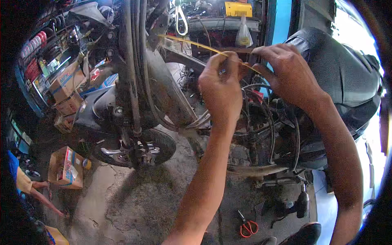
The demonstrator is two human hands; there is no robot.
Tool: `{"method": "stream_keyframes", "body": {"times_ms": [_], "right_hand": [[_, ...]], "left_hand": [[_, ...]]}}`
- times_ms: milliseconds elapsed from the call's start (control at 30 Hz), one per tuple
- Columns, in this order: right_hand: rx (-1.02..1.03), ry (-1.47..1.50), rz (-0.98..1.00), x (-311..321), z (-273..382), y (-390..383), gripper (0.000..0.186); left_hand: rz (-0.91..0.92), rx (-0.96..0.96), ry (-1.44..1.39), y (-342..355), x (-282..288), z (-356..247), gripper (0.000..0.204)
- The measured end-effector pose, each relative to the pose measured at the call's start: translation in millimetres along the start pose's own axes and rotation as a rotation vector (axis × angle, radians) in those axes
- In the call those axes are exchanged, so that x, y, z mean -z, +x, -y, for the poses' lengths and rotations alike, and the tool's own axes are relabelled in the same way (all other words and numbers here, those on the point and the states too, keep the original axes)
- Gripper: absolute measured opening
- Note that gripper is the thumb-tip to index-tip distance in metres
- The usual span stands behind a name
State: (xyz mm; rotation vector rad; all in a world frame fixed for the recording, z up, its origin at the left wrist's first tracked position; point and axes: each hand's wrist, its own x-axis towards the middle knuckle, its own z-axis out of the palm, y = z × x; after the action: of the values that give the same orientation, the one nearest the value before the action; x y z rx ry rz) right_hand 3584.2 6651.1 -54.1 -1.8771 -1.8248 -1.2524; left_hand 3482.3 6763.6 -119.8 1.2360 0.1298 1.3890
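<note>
A thin yellow strand (192, 42), a wire or narrow strip, runs from the scooter's frame (171, 77) toward me. My left hand (222, 81) has it pinched between thumb and fingers. Just to the right, my right hand (288, 71) grips the same strand farther along, with thumb and forefinger closed at its end. Between my hands the strand is partly covered by the fingers. Below them, the scooter's body is stripped of panels, showing black cables (269, 122) and hoses. Its front wheel (155, 149) is at the left, the black seat (339, 65) at the right.
On the floor lie red-handled scissors (248, 228) near my shoes (304, 233). An open cardboard box (67, 169) stands left, with another person's leg (43, 196) beside it. A yellow container (238, 9) and a hanging plastic bag (244, 34) are at the back.
</note>
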Motion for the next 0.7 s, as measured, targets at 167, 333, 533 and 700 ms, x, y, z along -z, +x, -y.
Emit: {"method": "stream_keyframes", "body": {"times_ms": [167,333,533,700], "right_hand": [[-0.034,-0.056,0.212,-2.8,2.4,0.5,0.028],[-0.080,-0.093,0.384,5.1,7.1,7.1,0.029],[-0.050,0.036,0.431,6.7,-5.1,4.5,0.021],[0.061,0.220,0.446,8.4,-22.8,15.8,0.012]], "left_hand": [[0.021,-0.050,0.015,3.2,-6.6,8.4,0.020],[0.047,-0.143,0.269,15.6,-1.5,-0.4,0.019],[0.057,-0.013,0.088,15.0,-3.6,8.2,0.021],[0.066,-0.059,0.021,4.5,1.5,15.9,0.026]]}}
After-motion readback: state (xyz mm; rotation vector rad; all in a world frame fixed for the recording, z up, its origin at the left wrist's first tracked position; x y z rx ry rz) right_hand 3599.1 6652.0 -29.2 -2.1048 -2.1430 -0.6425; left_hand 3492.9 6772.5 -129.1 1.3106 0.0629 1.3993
